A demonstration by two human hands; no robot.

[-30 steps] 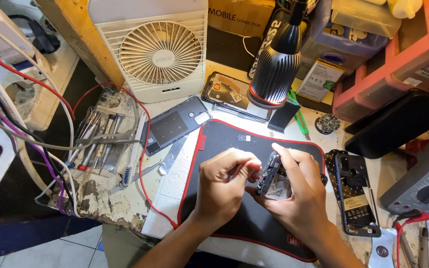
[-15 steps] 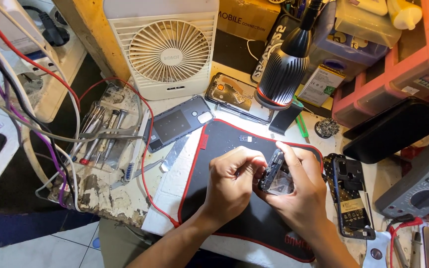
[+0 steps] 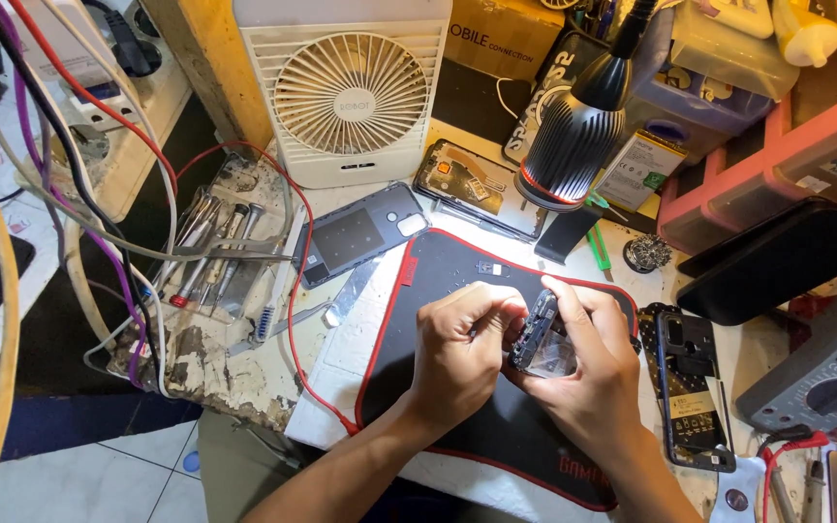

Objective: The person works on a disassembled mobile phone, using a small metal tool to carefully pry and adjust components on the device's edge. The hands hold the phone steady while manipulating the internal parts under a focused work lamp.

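Observation:
Over a black mat with a red border [image 3: 457,261], my right hand [image 3: 593,373] grips a small dark phone part with a clear piece [image 3: 542,341], fingers wrapped around its far side. My left hand [image 3: 459,353] is curled against the part's left edge, thumb and fingertips pinching at it. What sits between those fingertips is hidden. An opened phone with its circuit board bare [image 3: 692,387] lies just right of my right hand.
A white desk fan [image 3: 349,92] stands at the back, a black lamp head [image 3: 573,145] lights the mat. A dark phone back cover [image 3: 358,232] and another opened phone [image 3: 477,189] lie behind the mat. Screwdrivers [image 3: 210,252] and tangled cables [image 3: 79,184] lie left. A multimeter [image 3: 821,383] sits right.
The view has shifted slightly, so the bench sits lower in the picture. Both hands stay on the phone part, my left fingers working a little closer to its edge.

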